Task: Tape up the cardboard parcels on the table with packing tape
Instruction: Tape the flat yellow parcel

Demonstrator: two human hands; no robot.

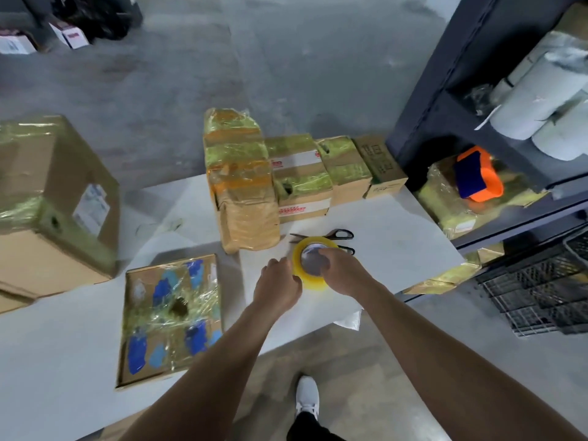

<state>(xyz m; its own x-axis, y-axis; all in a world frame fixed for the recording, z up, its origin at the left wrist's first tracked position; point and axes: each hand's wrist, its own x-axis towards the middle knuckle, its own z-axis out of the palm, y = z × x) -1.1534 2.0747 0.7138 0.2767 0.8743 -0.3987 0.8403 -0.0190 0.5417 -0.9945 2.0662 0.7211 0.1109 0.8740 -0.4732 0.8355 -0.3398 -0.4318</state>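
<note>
Nearest, bottom centre: my white shoe (307,396) on the floor by the worktop (397,237) edge. Lower left of frame: flat parcel (171,316) with blue prints, lying flat and already under glossy tape.

Centre of frame: both hands on the tape roll (310,265), which is tipped up on the worktop. My right hand (343,272) is clamped on it from the right, fingers curled over the top rim and across the core. My left hand (280,281) is curled against the roll's left rim. I can't tell if it has the loose end pinched or is only feeling for it.

My read of the step: find the tape end and start it. To do it well:
- Hold the roll steady with the right hand, no spinning.
- Run a left fingernail round the rim to catch the end.
- Peel slowly and straight so the clear film doesn't split or fold back on itself.

Just behind the roll: black-handled scissors (337,237), partly hidden by it, close enough for the cut.

Further back, centre: tall wrapped parcel (241,186), then a row of boxes (302,183) to its right. Most look taped, but the far-right small box (381,167) looks bare, so it's probably next.

Left edge: big carton (54,202). Right: dark shelf (423,122) holding an orange-blue item (477,175).
</note>
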